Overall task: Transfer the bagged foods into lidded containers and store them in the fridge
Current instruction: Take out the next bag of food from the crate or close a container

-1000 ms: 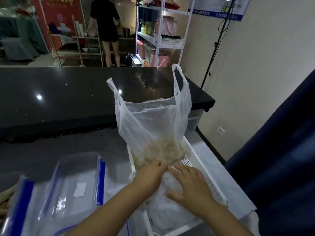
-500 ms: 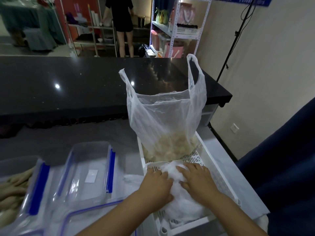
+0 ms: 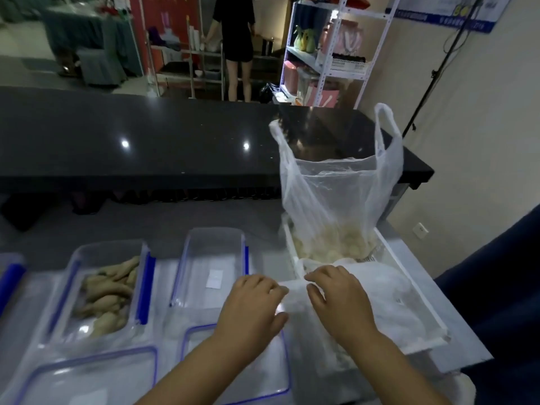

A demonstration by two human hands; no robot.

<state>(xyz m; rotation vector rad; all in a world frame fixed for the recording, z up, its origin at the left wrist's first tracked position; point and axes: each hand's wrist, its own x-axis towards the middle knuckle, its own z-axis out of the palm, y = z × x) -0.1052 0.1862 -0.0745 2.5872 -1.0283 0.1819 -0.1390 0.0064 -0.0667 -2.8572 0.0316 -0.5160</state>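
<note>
A white plastic bag point(image 3: 388, 305) lies in the near part of a white slotted tray point(image 3: 409, 276). My left hand point(image 3: 251, 305) and my right hand point(image 3: 339, 296) both pinch the bag's left edge between them, at the tray's rim. Behind it in the tray stands an upright clear bag of pale food pieces point(image 3: 336, 206), its handles up. Left of the tray sits an empty clear container with blue clips point(image 3: 216, 264). Further left, another clear container point(image 3: 108, 287) holds pale elongated food.
Clear lids with blue rims point(image 3: 87, 375) lie near the front edge of the grey counter point(image 3: 175, 223). A black raised counter point(image 3: 146, 135) runs across behind. A person stands by shelves far back. A dark blue cloth point(image 3: 502, 287) hangs at the right.
The view has swung left, showing more containers. Both hands moved from on top of the white bag to its left edge and pinched it, drawing it toward the tray's rim.
</note>
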